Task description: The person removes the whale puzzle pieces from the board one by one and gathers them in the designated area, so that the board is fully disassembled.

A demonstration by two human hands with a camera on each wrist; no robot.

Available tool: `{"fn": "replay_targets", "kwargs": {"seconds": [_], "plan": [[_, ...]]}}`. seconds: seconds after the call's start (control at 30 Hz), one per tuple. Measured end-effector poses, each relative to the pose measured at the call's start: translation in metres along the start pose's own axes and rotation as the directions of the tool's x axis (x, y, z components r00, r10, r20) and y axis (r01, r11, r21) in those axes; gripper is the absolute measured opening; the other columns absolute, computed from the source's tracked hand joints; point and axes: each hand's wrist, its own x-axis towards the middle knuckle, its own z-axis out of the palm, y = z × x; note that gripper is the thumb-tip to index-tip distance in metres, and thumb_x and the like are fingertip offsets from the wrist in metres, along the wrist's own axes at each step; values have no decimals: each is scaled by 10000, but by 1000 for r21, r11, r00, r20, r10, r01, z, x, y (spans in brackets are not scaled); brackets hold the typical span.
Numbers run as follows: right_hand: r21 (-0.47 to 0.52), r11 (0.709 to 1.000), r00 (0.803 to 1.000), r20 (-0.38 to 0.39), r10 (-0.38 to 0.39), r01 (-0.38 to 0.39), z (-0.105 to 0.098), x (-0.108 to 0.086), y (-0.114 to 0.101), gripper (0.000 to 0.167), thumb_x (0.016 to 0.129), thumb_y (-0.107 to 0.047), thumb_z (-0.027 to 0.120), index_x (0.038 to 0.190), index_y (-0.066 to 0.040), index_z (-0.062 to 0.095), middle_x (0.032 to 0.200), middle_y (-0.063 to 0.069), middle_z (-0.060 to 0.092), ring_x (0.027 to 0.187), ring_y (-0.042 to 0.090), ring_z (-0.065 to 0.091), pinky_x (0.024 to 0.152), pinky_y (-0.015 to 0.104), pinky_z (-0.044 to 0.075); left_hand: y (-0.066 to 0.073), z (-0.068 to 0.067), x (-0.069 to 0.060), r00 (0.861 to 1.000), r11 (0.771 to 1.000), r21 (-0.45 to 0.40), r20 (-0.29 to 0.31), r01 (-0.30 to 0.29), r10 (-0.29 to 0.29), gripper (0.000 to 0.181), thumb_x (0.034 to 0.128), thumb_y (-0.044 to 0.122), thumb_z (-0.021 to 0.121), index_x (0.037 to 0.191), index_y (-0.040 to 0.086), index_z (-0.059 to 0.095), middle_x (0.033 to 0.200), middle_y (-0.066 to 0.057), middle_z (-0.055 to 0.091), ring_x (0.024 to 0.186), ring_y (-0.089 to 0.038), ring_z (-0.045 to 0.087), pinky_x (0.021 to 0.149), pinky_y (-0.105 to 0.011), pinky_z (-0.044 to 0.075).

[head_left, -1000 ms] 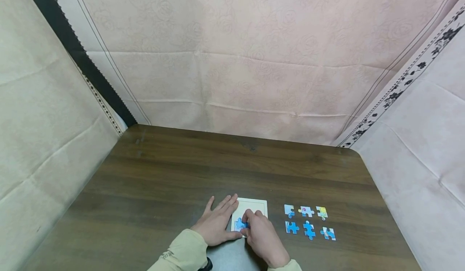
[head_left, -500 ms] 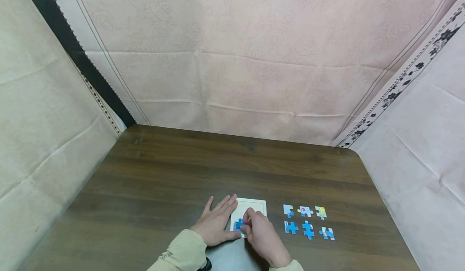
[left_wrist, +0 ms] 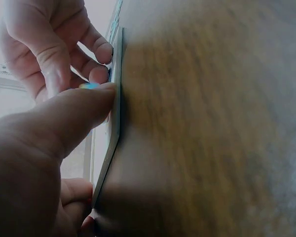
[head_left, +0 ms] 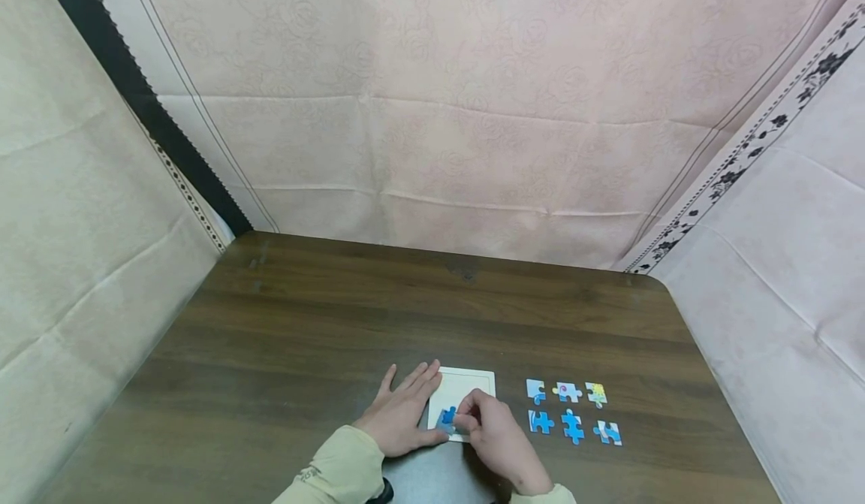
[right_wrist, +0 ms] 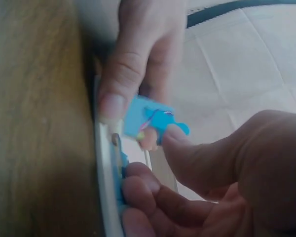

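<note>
At the near end of the table lies a cream puzzle board (head_left: 466,384). The spread left hand (head_left: 403,416) rests on its left side, thumb along the near edge; that thumb (left_wrist: 84,111) presses the board's rim in the left wrist view. Thumb and fingers of the right hand (head_left: 500,436) pinch a blue puzzle piece (head_left: 449,415) over the board's near left corner. In the right wrist view this piece (right_wrist: 160,121) stands tilted off the board, against the right thumb (right_wrist: 175,136). More blue (right_wrist: 120,158) shows low on the board, partly behind the right fingers.
Several loose puzzle pieces lie in two rows right of the board, among them a yellow-and-blue one (head_left: 597,393) and a blue one (head_left: 572,427). A grey surface (head_left: 432,474) lies below the hands. Pale cloth (head_left: 432,143) hangs behind the wooden table (head_left: 338,309).
The right hand has shifted slightly right, and the blue piece under its fingertips has turned and tilted. The left hand has stayed in place on the board.
</note>
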Motion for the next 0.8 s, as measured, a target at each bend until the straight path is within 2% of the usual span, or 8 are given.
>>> {"fn": "replay_targets", "kwargs": {"seconds": [0.27, 0.53, 0.7, 0.8], "plan": [[34, 998, 999, 21, 45, -46, -10, 0, 5, 98, 976, -150, 583, 915, -75, 569, 825, 5, 562, 756, 167, 512, 678, 318, 420, -1, -1, -1, 1000, 1000, 10, -10, -18, 18, 914, 839, 669, 592, 1510, 96, 353, 1606, -13, 216, 1465, -212, 203, 1120, -630, 87], [151, 988, 999, 37, 25, -30, -17, -5, 16, 165, 996, -211, 554, 949, -54, 570, 853, 27, 565, 770, 186, 501, 661, 304, 399, -1, 0, 0, 1000, 1000, 5, 3, -8, 8, 924, 833, 677, 591, 1518, 110, 339, 1609, -3, 202, 1466, -205, 197, 1125, -621, 82], [316, 948, 995, 100, -7, -25, -25, -11, 22, 167, 1010, -176, 527, 979, -15, 560, 918, 72, 585, 848, 215, 548, 743, 302, 499, 0, 1, 1, 1000, 1000, 7, 15, 2, -2, 927, 836, 692, 575, 1526, 126, 326, 1612, 8, 188, 1470, -196, 181, 1128, -618, 68], [384, 923, 990, 143, -19, -37, -29, -14, 23, 181, 1011, -189, 526, 994, -11, 554, 983, 95, 590, 903, 232, 562, 798, 315, 514, -1, 0, 1, 1000, 1000, 4, 9, -2, 2, 919, 842, 683, 575, 1527, 124, 323, 1613, 6, 184, 1470, -198, 179, 1129, -617, 63]]}}
